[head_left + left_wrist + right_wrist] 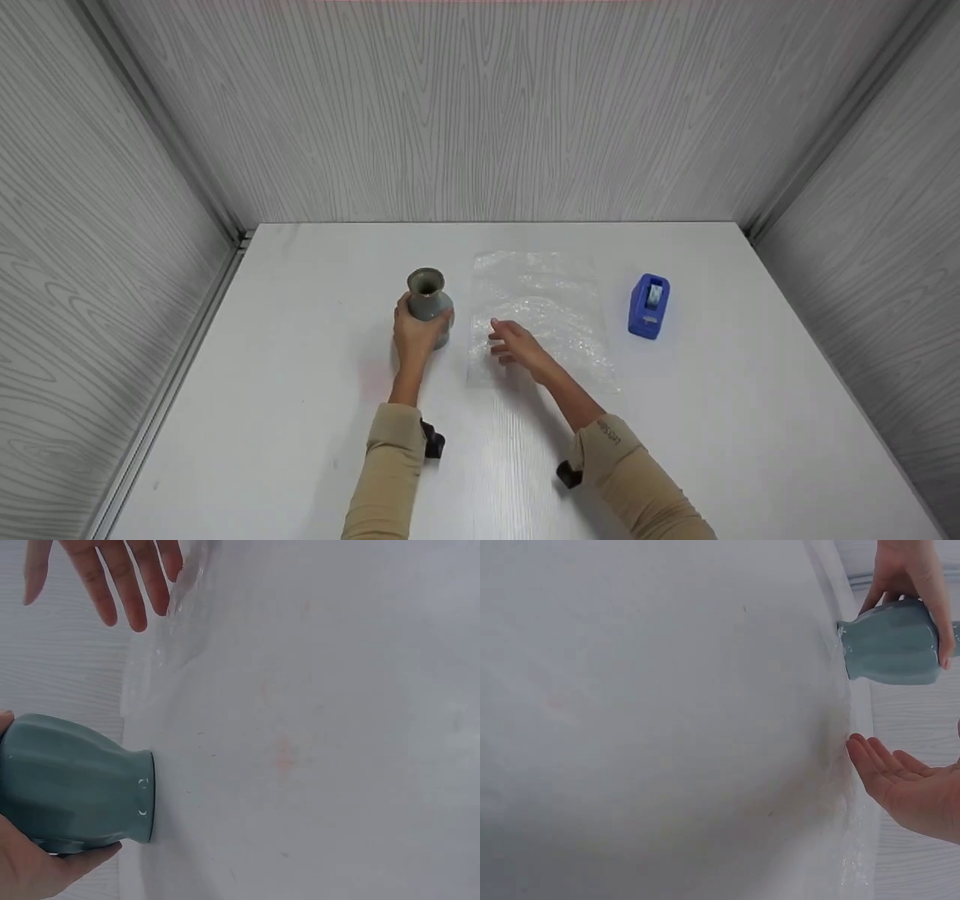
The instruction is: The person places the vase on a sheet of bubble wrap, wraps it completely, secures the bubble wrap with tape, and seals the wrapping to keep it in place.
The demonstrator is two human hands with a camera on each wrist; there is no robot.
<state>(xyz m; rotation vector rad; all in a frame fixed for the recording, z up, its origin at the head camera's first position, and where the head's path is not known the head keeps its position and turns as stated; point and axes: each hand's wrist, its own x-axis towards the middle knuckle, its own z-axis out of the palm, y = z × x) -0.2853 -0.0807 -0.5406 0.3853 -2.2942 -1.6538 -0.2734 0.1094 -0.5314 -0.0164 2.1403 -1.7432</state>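
My left hand point(417, 330) grips a grey-green glazed vase point(429, 301) around its body, with the flared mouth facing up. In the left wrist view the vase point(75, 784) shows its smooth, softly ribbed side, and the thumb and fingers wrap it from both sides. To the right of it, my right hand point(519, 348) hovers over the left part of a sheet of clear bubble wrap point(555, 315), fingers extended and holding nothing. The right wrist view shows this hand point(911, 784) palm up, its fingertips near the wrap's edge.
A blue tape dispenser point(649, 306) stands on the white table point(720, 420), right of the bubble wrap. Grey wood-grain panels point(480, 112) enclose the table at the back and on both sides.
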